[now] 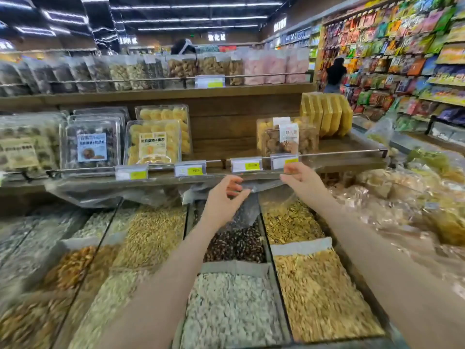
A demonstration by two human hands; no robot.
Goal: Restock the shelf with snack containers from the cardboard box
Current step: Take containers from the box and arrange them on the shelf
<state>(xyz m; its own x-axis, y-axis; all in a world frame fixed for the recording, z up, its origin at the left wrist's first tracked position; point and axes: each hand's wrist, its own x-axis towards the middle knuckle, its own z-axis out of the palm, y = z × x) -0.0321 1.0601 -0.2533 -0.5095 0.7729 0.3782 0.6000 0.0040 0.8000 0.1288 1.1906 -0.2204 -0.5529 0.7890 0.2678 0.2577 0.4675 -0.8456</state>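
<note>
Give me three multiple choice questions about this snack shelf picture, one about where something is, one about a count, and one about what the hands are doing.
1. Where is the clear container of brown snacks on the middle shelf?
A. Far left end
B. Right of the empty gap
C. In the seed bins

2. How many price tags hang on the middle shelf's front rail?
A. One
B. Four
C. Nine

3. What are the left hand and right hand doing?
A. Holding a clear plastic sheet between them
B. Carrying a cardboard box
C. Resting in the seeds

Answers: 1 B, it stands right of the bare stretch. 2 B, four tags show. 3 A, both hands' fingers pinch the plastic.
</note>
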